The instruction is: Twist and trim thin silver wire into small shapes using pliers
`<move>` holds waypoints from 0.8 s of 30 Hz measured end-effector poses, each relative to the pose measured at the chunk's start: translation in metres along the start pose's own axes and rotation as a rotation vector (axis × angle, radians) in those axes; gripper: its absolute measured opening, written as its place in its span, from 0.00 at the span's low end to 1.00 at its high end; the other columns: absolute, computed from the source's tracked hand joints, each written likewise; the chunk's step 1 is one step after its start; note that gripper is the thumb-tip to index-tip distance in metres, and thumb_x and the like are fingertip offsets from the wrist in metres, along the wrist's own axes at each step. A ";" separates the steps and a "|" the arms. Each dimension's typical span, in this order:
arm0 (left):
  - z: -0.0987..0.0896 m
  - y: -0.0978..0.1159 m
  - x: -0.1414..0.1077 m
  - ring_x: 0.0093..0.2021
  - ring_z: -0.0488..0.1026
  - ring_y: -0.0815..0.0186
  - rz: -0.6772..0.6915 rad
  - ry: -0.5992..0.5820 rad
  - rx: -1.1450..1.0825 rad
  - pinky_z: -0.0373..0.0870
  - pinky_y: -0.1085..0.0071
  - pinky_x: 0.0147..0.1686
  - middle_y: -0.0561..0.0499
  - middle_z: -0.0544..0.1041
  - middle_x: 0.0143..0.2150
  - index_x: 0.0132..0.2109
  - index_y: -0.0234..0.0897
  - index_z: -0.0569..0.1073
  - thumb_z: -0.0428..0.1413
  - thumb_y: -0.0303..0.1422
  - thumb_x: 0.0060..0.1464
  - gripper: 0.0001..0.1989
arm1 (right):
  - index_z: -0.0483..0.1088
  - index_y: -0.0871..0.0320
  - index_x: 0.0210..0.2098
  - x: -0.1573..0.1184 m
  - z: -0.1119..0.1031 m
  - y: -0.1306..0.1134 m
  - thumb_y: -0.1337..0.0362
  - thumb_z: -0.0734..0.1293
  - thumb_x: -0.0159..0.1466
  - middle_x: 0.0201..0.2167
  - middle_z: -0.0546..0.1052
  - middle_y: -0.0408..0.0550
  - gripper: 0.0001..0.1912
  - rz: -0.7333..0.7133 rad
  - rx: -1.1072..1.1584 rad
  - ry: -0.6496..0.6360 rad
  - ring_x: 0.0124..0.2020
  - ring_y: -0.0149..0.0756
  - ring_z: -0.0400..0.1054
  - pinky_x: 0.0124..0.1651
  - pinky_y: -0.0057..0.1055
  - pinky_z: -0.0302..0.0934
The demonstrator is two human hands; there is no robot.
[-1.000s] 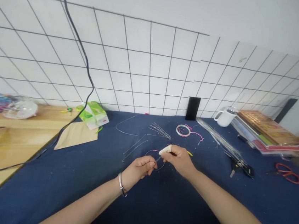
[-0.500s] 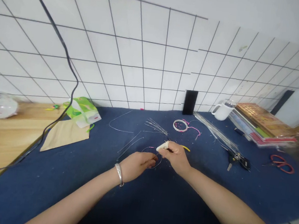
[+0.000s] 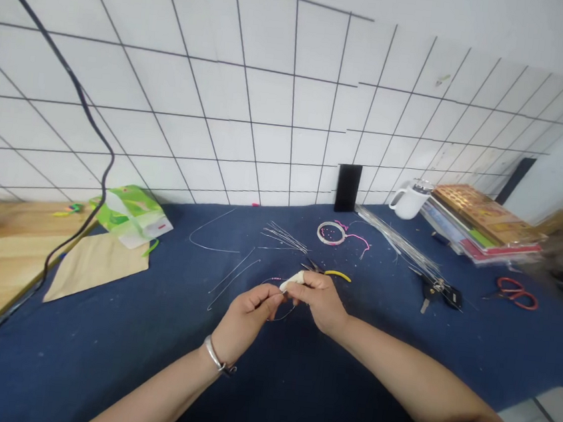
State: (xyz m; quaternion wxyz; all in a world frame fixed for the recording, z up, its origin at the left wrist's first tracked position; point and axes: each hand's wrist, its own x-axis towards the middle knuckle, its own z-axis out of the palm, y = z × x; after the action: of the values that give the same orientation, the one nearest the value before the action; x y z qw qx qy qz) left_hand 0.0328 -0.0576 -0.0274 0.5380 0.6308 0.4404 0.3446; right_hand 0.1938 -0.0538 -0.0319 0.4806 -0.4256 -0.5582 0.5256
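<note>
A thin wire loop [image 3: 284, 317] with a few small pink beads [image 3: 277, 278] hangs between my two hands. My left hand [image 3: 249, 312], with a silver bangle at its wrist, is closed, thumb and index finger pinching the wire. My right hand [image 3: 320, 300] is closed too, its fingertips meeting the left ones at the wire. Something white [image 3: 293, 280] covers or lies along its index finger; I cannot tell which. Just beyond the right hand lie pliers [image 3: 338, 275] with a yellow handle, partly hidden by it.
Loose wires [image 3: 286, 236] and a bowl [image 3: 331, 233] of pink beads lie on the dark blue cloth [image 3: 116, 348]. At right are a wire bundle [image 3: 394, 236], keys [image 3: 428, 293], red-handled scissors [image 3: 517, 294], a white mug [image 3: 409, 201] and stacked books [image 3: 486, 222]. Left: a green packet [image 3: 133, 212].
My left hand has turned upward, and its thumb and index finger now pinch at the right fingertips. The right hand has tilted, uncovering more of the pliers. The view has shifted to the right.
</note>
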 end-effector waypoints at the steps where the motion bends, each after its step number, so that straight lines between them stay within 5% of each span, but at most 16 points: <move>1: -0.001 -0.002 0.000 0.22 0.53 0.75 0.009 0.013 0.019 0.49 0.79 0.20 0.56 0.60 0.21 0.25 0.34 0.66 0.49 0.35 0.54 0.12 | 0.71 0.60 0.27 0.001 0.000 0.002 0.60 0.65 0.57 0.21 0.69 0.40 0.09 0.033 0.029 -0.020 0.22 0.25 0.59 0.28 0.25 0.55; 4: -0.003 -0.007 0.002 0.20 0.52 0.75 -0.030 0.013 0.008 0.48 0.79 0.19 0.57 0.60 0.21 0.27 0.34 0.66 0.49 0.36 0.54 0.12 | 0.70 0.60 0.33 0.006 -0.005 0.003 0.59 0.64 0.58 0.24 0.70 0.42 0.10 0.118 -0.008 -0.158 0.23 0.26 0.62 0.28 0.25 0.57; 7: -0.006 -0.010 0.003 0.18 0.51 0.76 -0.087 -0.003 -0.067 0.45 0.79 0.17 0.57 0.61 0.21 0.30 0.34 0.69 0.50 0.38 0.54 0.11 | 0.67 0.59 0.43 0.014 -0.021 -0.006 0.59 0.63 0.59 0.28 0.72 0.43 0.14 0.124 -0.336 -0.279 0.27 0.29 0.67 0.29 0.25 0.59; 10: -0.009 -0.010 0.002 0.17 0.51 0.77 -0.109 -0.003 -0.198 0.44 0.80 0.16 0.56 0.63 0.22 0.35 0.34 0.70 0.51 0.39 0.53 0.11 | 0.65 0.56 0.46 0.023 -0.049 -0.020 0.57 0.60 0.61 0.36 0.73 0.45 0.15 0.025 -0.999 -0.144 0.35 0.31 0.68 0.36 0.27 0.60; 14: -0.011 -0.009 0.002 0.16 0.51 0.79 -0.083 -0.003 -0.417 0.47 0.80 0.16 0.55 0.65 0.24 0.36 0.35 0.69 0.51 0.38 0.53 0.11 | 0.65 0.61 0.46 0.018 -0.077 -0.025 0.50 0.60 0.59 0.43 0.70 0.57 0.23 0.051 -1.297 -0.029 0.45 0.46 0.63 0.44 0.38 0.56; 18: -0.012 -0.009 0.002 0.18 0.57 0.78 -0.051 0.034 -0.479 0.53 0.79 0.18 0.54 0.67 0.25 0.35 0.34 0.69 0.52 0.37 0.53 0.10 | 0.62 0.63 0.50 -0.006 -0.071 -0.006 0.45 0.65 0.52 0.47 0.67 0.61 0.34 0.064 -1.466 -0.042 0.49 0.52 0.57 0.47 0.42 0.54; 24: -0.011 -0.009 -0.002 0.18 0.54 0.79 -0.052 0.022 -0.601 0.49 0.80 0.16 0.56 0.65 0.24 0.35 0.34 0.69 0.53 0.37 0.53 0.09 | 0.60 0.64 0.51 -0.021 -0.051 0.017 0.60 0.56 0.63 0.45 0.67 0.62 0.19 0.104 -1.632 -0.006 0.47 0.49 0.57 0.48 0.42 0.52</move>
State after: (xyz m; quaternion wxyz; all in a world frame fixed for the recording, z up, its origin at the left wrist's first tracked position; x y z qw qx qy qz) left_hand 0.0208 -0.0548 -0.0343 0.7043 0.4279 0.3405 0.4526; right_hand 0.2467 -0.0636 -0.0513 -0.0071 -0.6657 -0.7458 -0.0236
